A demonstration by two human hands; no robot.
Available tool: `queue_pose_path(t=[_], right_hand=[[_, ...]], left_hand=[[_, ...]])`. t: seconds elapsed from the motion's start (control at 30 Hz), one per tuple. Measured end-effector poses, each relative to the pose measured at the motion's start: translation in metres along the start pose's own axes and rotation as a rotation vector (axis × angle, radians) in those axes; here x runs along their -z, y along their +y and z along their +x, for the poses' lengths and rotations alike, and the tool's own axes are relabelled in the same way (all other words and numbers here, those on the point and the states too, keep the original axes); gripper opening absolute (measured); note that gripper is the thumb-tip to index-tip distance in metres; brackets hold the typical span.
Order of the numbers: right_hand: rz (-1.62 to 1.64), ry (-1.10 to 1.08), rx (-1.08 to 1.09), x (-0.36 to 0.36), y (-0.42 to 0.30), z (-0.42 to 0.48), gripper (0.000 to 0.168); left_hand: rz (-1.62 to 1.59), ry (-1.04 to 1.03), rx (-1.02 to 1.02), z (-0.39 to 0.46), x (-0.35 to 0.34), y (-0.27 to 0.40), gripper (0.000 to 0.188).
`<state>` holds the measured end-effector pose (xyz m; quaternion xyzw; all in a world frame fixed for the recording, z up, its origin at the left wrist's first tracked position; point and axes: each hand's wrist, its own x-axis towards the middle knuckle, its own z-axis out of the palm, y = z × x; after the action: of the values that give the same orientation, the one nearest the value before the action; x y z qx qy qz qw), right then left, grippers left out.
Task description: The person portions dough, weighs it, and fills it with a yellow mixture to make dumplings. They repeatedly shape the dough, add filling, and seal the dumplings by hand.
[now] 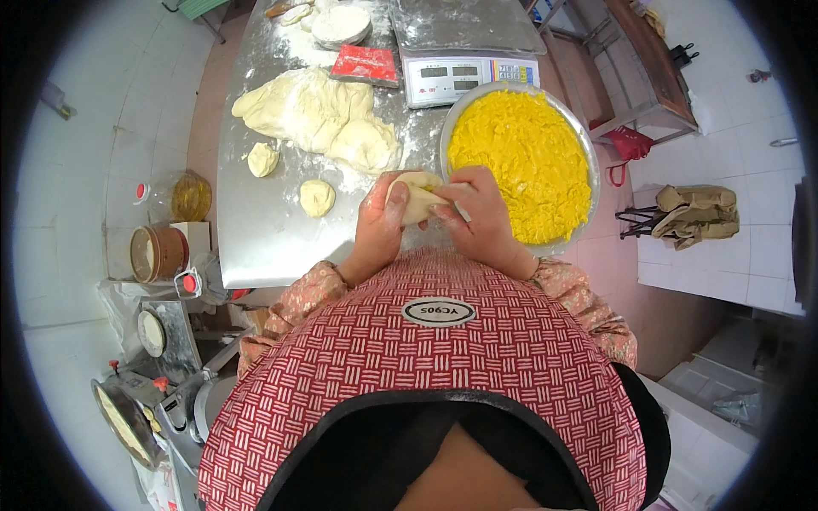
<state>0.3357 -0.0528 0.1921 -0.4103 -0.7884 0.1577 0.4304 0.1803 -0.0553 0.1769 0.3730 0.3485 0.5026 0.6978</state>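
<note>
My left hand [381, 220] cups a pale piece of dough [416, 199] at the near edge of the steel table. A bit of yellow filling shows in the dough's opening. My right hand [478, 217] pinches the dough's rim; a flat, light tool, its kind unclear, shows between its fingers. Close to that hand, on the right, is a metal bowl [595, 167] of yellow filling [521, 160]. Two small dough balls [317, 198] [262, 160] lie left of my hands, and a large floured mass of dough [313, 118] lies beyond them.
Behind the bowl stands a digital scale [447, 80]. A red dough scraper [365, 64] lies beside it, near a bowl of flour [340, 25]. Flour dusts the steel table [255, 243]. Oil bottles [190, 197] and a round tub [153, 254] stand off its left side; a wooden bench [658, 70] is at right.
</note>
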Motion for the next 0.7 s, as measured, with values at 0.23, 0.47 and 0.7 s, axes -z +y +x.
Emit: queue_pose_path(t=[0.23, 0.47, 0.7], right_hand=[[0.213, -0.278, -0.356, 0.001, -0.008, 0.006, 0.021], [0.106, -0.542, -0.292, -0.013, -0.03, 0.025, 0.016], [-0.165, -0.655, 0.162, -0.049, 0.021, 0.036, 0.015]], left_hand=[[0.541, -0.015, -0.171, -0.009, 0.008, -0.002, 0.016], [0.837, 0.032, -0.348, -0.017, 0.028, -0.006, 0.012], [0.018, 0.194, 0.075, -0.024, 0.056, -0.022, 0.044]])
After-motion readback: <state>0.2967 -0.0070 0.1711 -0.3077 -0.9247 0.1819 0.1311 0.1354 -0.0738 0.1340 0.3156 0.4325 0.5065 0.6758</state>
